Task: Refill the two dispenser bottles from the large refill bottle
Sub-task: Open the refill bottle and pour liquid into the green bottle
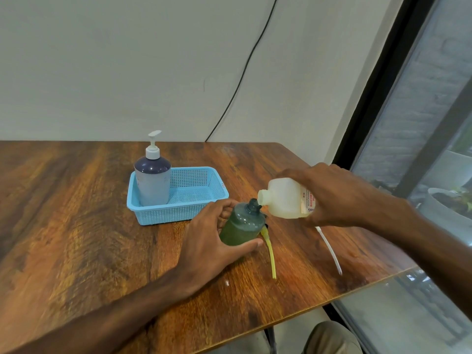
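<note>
My left hand [214,236] grips a small green-tinted dispenser bottle [242,226] standing on the wooden table [76,226], its neck open with no pump on it. My right hand [329,195] holds the large whitish refill bottle [283,199] tipped sideways, its open mouth touching the green bottle's neck. A second dispenser bottle [153,178], dark blue on top with a white pump fitted, stands upright in the left end of a light blue basket [196,208].
A pump tube stained yellow [270,254] lies on the table just right of the green bottle, and a white tube [330,251] lies further right near the table's right edge. A black cable [242,75] runs down the wall. A window is on the right.
</note>
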